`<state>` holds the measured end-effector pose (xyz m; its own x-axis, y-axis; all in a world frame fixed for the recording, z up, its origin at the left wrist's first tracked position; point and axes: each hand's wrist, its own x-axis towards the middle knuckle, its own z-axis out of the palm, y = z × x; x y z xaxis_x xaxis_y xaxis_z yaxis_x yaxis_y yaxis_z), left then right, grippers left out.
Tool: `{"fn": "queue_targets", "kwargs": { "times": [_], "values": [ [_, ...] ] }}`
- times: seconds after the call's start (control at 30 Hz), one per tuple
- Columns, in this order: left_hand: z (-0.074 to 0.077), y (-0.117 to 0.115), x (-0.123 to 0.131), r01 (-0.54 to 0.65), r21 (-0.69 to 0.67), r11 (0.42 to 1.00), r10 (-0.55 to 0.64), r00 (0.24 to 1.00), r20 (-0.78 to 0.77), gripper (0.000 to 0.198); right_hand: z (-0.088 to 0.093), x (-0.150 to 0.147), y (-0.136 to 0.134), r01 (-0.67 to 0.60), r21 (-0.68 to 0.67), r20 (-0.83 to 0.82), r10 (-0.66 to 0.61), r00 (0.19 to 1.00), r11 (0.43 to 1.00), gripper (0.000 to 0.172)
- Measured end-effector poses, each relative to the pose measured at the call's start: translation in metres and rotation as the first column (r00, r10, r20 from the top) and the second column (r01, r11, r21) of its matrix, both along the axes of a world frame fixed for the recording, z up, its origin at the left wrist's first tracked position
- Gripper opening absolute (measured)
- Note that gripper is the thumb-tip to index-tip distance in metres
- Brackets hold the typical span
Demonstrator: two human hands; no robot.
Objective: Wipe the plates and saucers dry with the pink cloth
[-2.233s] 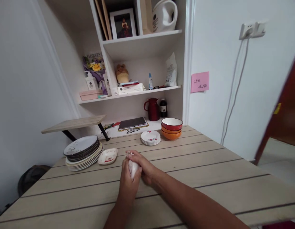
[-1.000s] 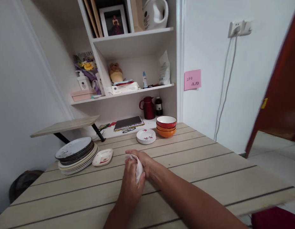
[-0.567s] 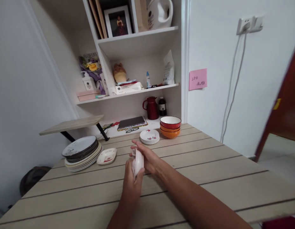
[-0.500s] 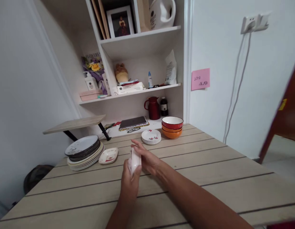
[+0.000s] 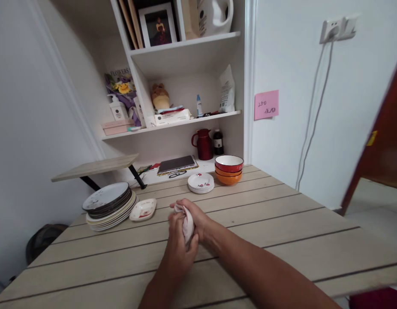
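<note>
In the head view a pale, pinkish-white cloth (image 5: 187, 226) is bunched between my two hands above the table. A small white dish, seen on edge half a second earlier, is covered by the cloth and fingers. My left hand (image 5: 179, 237) is closed around the bundle from the lower left, its thumb along the near side. From the right, my right hand (image 5: 197, 216) is closed over the upper part, fingers bent across the top. A shallow squarish dish (image 5: 143, 210) with a red pattern lies on the table left of my hands.
Large plates (image 5: 110, 206) are stacked at the left beside a small raised wooden shelf (image 5: 95, 166). Small floral plates (image 5: 201, 183) and red and orange bowls (image 5: 229, 170) stand at the back. Behind them are a dark laptop (image 5: 176, 164) and a red jug (image 5: 205, 145).
The white dish has gone from plain view as the cloth came round it. My right hand has closed from a loosely extended pose, and both hands moved slightly nearer to me.
</note>
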<state>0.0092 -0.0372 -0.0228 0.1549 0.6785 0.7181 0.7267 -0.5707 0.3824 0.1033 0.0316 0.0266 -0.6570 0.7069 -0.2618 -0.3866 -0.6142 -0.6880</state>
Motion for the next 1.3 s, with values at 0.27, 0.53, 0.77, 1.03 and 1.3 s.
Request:
{"fn": "queue_targets", "kwargs": {
  "times": [0.27, 0.53, 0.77, 1.03, 1.3],
  "values": [
    [0.012, -0.011, 0.014, 0.009, 0.112, 0.994, 0.002, 0.995, -0.101, 0.032, 0.017, 0.024, 0.010, -0.278, 0.089, 0.003, 0.279, 0.960, 0.956, 0.047],
    [0.019, -0.004, -0.002, -0.070, -0.152, 0.986, 0.138, 0.855, 0.499, 0.025, 0.002, 0.003, -0.015, 0.008, 0.303, -0.138, 0.036, 0.990, 0.953, 0.067],
    [0.007, 0.007, -0.013, -0.134, -0.033, 0.990, 0.137, 0.931, 0.337, 0.031, -0.012, -0.013, -0.021, 0.084, 0.255, -0.040, -0.077, 0.996, 0.963, 0.041],
    [0.010, -0.002, -0.009, -0.050, 0.057, 0.997, 0.053, 0.997, -0.051, 0.043, 0.009, -0.001, -0.011, -0.081, 0.019, -0.017, 0.081, 0.997, 0.997, 0.047],
    [0.018, -0.005, -0.001, -0.014, -0.076, 0.997, 0.031, 0.974, 0.226, 0.024, 0.005, 0.009, 0.001, -0.145, 0.100, 0.083, 0.137, 0.987, 0.984, 0.056]
  ]
}}
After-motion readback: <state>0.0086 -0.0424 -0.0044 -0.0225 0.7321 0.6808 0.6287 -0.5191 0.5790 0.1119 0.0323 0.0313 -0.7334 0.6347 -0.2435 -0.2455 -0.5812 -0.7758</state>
